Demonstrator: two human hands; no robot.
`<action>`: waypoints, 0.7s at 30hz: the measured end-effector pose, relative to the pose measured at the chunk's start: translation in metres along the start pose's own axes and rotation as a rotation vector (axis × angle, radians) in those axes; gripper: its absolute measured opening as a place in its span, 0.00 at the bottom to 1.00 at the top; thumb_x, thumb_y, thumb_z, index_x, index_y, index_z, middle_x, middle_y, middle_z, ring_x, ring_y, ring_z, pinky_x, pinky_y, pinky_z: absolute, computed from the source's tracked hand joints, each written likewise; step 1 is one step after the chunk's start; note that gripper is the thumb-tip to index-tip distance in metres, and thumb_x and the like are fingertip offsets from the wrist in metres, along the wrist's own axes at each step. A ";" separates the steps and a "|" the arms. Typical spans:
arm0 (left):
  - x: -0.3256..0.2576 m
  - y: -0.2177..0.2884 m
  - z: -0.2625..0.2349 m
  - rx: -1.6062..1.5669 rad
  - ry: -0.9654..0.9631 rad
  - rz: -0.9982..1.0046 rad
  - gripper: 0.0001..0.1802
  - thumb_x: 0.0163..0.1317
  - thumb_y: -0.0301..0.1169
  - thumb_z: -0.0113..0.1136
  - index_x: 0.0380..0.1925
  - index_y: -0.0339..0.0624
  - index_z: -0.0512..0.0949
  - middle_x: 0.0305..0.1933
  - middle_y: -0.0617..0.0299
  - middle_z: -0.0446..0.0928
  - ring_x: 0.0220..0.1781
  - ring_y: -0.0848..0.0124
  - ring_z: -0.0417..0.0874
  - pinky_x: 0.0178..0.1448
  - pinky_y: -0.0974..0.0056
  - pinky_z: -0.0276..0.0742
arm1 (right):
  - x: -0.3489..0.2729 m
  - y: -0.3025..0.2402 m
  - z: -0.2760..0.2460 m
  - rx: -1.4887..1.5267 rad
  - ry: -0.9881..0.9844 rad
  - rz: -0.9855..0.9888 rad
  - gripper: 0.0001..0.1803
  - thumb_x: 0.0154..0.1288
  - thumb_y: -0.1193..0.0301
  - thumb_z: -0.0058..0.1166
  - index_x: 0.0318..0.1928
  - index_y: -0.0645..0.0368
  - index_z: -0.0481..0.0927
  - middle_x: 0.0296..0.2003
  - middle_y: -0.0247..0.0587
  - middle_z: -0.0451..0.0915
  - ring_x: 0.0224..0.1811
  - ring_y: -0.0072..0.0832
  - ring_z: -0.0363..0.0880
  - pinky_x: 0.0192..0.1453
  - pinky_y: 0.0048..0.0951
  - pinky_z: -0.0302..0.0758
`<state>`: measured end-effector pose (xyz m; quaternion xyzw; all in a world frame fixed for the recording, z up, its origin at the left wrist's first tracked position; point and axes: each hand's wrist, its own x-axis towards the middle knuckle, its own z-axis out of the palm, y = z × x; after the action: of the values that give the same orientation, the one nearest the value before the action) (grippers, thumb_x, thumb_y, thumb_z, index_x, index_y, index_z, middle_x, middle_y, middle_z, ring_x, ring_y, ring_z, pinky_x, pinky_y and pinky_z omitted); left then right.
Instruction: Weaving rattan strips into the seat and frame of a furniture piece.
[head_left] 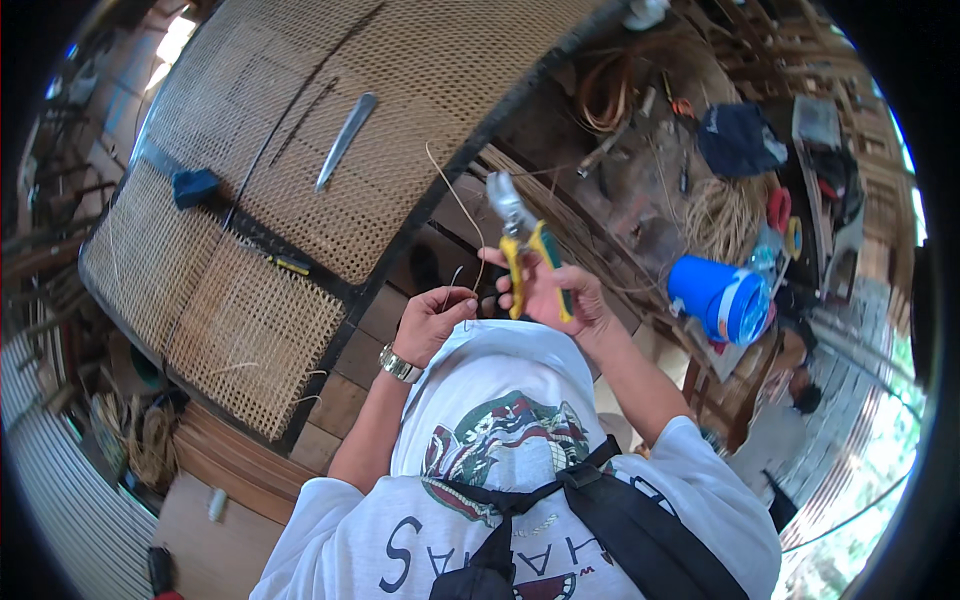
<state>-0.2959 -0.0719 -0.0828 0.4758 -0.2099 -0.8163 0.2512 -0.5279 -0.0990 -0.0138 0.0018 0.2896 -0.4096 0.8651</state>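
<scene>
My left hand (437, 322), with a metal watch on its wrist, pinches a thin cane strand (482, 240) in front of my shirt. The strand's long end curves up and away past the frame edge of a woven cane panel (430, 80). In my right hand (588, 308) lie pruning shears (516, 212) with yellow and green handles, blades pointing away from me. The fingers of that hand curl loosely round the handles. Both hands are close together, the shears just right of the strand.
On the panel lie a silver blade (346, 142), a yellow-handled tool (290, 264) and a blue cloth (194, 187). At right, a cluttered bench carries a coil of cane (724, 218), a dark blue cap (741, 140) and a blue water jug (697, 290). Another person (785, 388) is at far right.
</scene>
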 end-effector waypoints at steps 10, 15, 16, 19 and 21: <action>-0.023 -0.024 0.036 0.336 -0.137 -0.008 0.11 0.65 0.28 0.66 0.44 0.34 0.82 0.39 0.64 0.84 0.39 0.77 0.82 0.47 0.70 0.79 | -0.054 -0.031 -0.057 -0.128 -0.085 -0.176 0.49 0.48 0.59 0.64 0.70 0.68 0.62 0.69 0.50 0.65 0.51 0.34 0.76 0.59 0.35 0.73; -0.003 -0.033 0.075 0.249 -0.403 -0.107 0.21 0.66 0.29 0.65 0.57 0.37 0.73 0.46 0.57 0.85 0.47 0.72 0.85 0.54 0.66 0.80 | -0.113 -0.035 -0.085 -0.041 -0.138 -0.342 0.46 0.53 0.58 0.64 0.69 0.67 0.63 0.67 0.49 0.68 0.53 0.32 0.75 0.61 0.34 0.71; -0.009 -0.014 0.104 0.222 -0.392 -0.177 0.22 0.67 0.30 0.65 0.58 0.38 0.72 0.46 0.58 0.85 0.38 0.78 0.82 0.42 0.71 0.79 | -0.126 -0.032 -0.088 -0.038 -0.131 -0.361 0.46 0.53 0.58 0.64 0.69 0.67 0.63 0.67 0.49 0.68 0.53 0.32 0.75 0.61 0.34 0.71; 0.016 -0.012 0.140 0.229 -0.473 -0.228 0.20 0.67 0.31 0.65 0.56 0.40 0.75 0.46 0.59 0.85 0.29 0.85 0.74 0.28 0.76 0.67 | -0.162 -0.019 -0.094 0.004 -0.139 -0.423 0.47 0.53 0.58 0.63 0.70 0.68 0.62 0.67 0.48 0.68 0.52 0.32 0.76 0.63 0.36 0.70; 0.029 -0.018 0.168 0.297 -0.478 -0.199 0.16 0.67 0.33 0.66 0.52 0.41 0.79 0.42 0.62 0.86 0.24 0.88 0.65 0.23 0.77 0.53 | -0.179 -0.009 -0.102 0.028 -0.138 -0.445 0.48 0.53 0.58 0.63 0.71 0.69 0.61 0.67 0.48 0.68 0.52 0.32 0.76 0.64 0.36 0.70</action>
<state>-0.4600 -0.0583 -0.0358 0.3198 -0.3328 -0.8861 0.0411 -0.6736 0.0464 -0.0064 -0.0782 0.2173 -0.5934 0.7710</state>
